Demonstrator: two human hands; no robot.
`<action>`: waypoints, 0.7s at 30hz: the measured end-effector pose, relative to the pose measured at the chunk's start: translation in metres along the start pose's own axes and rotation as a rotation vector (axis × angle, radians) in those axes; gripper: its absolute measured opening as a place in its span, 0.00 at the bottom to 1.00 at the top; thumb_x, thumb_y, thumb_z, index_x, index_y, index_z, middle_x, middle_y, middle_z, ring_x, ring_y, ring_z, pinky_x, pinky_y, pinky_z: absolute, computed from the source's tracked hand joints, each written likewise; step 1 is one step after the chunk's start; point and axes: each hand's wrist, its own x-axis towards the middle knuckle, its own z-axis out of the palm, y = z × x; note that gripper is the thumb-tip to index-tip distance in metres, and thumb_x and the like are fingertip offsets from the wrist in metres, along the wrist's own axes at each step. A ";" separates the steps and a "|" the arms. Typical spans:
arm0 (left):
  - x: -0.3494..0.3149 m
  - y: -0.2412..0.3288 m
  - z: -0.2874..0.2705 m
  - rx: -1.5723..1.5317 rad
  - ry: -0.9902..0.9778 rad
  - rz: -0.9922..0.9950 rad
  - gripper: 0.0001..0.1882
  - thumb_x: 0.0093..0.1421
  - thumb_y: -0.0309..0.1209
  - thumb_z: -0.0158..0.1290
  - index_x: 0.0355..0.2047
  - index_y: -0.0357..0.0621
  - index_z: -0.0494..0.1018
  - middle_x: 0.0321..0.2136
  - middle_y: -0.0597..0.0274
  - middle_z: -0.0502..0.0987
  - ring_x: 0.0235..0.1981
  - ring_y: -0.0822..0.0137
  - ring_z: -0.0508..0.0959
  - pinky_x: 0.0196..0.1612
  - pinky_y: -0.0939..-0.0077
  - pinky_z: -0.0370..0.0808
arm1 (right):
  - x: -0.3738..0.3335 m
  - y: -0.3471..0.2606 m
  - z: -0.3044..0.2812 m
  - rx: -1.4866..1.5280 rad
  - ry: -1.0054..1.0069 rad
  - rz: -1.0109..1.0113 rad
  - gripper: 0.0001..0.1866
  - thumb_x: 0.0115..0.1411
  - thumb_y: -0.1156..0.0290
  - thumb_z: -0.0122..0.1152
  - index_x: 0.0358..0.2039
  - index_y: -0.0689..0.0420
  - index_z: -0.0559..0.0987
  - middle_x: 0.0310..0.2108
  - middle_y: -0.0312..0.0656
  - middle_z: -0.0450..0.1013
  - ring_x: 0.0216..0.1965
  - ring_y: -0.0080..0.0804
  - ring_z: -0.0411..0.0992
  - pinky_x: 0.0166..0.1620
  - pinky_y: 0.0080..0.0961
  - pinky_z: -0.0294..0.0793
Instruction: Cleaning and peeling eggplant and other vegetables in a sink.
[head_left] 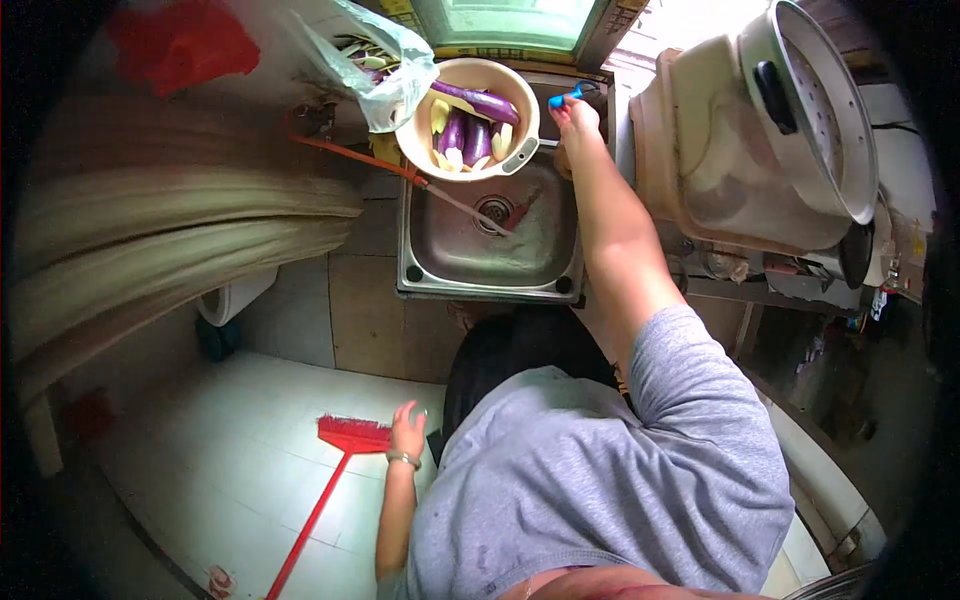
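Note:
My right hand (577, 118) stretches out past the sink's far right corner. Its fingers are closed on a small bright-blue object (566, 98), whose kind I cannot make out. Beside it on the left, a cream plastic basin (530, 115) rests over the back of the steel sink (420, 235). Whole purple eggplants (478, 142) and pale cut pieces lie in the basin. My left hand (408, 432) hangs low at my side with its fingers apart, holding nothing. In the picture it appears right by the red broom (352, 434).
An orange hose (350, 153) leads into the sink, ending near the drain (494, 212). A clear plastic bag (395, 75) with peelings stands left of the basin. Large pots and a perforated steamer (815, 110) crowd the right counter. A pale curtain (180, 230) hangs at left.

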 end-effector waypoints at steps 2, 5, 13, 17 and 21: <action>-0.011 -0.018 0.012 -0.061 -0.031 -0.110 0.20 0.54 0.33 0.52 0.47 0.41 0.69 0.48 0.47 0.69 0.51 0.51 0.68 0.54 0.64 0.65 | 0.032 0.004 0.004 0.027 0.051 -0.007 0.04 0.55 0.82 0.50 0.32 0.62 0.69 0.28 0.44 0.66 0.28 0.38 0.69 0.33 0.42 0.75; -0.020 -0.028 0.024 -0.061 -0.079 -0.192 0.20 0.54 0.33 0.53 0.47 0.41 0.69 0.48 0.47 0.69 0.50 0.52 0.68 0.54 0.64 0.65 | 0.060 0.006 0.019 0.077 0.188 -0.053 0.05 0.55 0.81 0.48 0.34 0.61 0.69 0.32 0.47 0.68 0.31 0.40 0.70 0.33 0.42 0.74; -0.010 -0.008 0.031 -0.130 -0.114 -0.213 0.20 0.54 0.31 0.53 0.48 0.40 0.68 0.47 0.48 0.69 0.49 0.52 0.69 0.53 0.67 0.65 | 0.065 -0.003 0.027 -0.220 0.242 -0.072 0.08 0.59 0.76 0.40 0.35 0.62 0.70 0.24 0.46 0.72 0.14 0.37 0.68 0.15 0.28 0.64; 0.010 0.011 0.021 -0.128 -0.119 -0.185 0.20 0.55 0.30 0.52 0.48 0.41 0.68 0.47 0.48 0.70 0.49 0.52 0.69 0.53 0.66 0.65 | 0.085 -0.006 0.012 -0.170 0.273 -0.057 0.06 0.58 0.75 0.45 0.31 0.61 0.71 0.21 0.45 0.72 0.14 0.35 0.69 0.14 0.27 0.60; 0.027 0.038 0.008 -0.087 -0.057 -0.079 0.19 0.55 0.30 0.51 0.48 0.42 0.68 0.47 0.48 0.69 0.49 0.51 0.69 0.52 0.65 0.66 | 0.076 -0.004 0.017 -0.222 0.292 0.018 0.04 0.58 0.71 0.55 0.29 0.58 0.71 0.20 0.42 0.72 0.17 0.33 0.72 0.16 0.25 0.63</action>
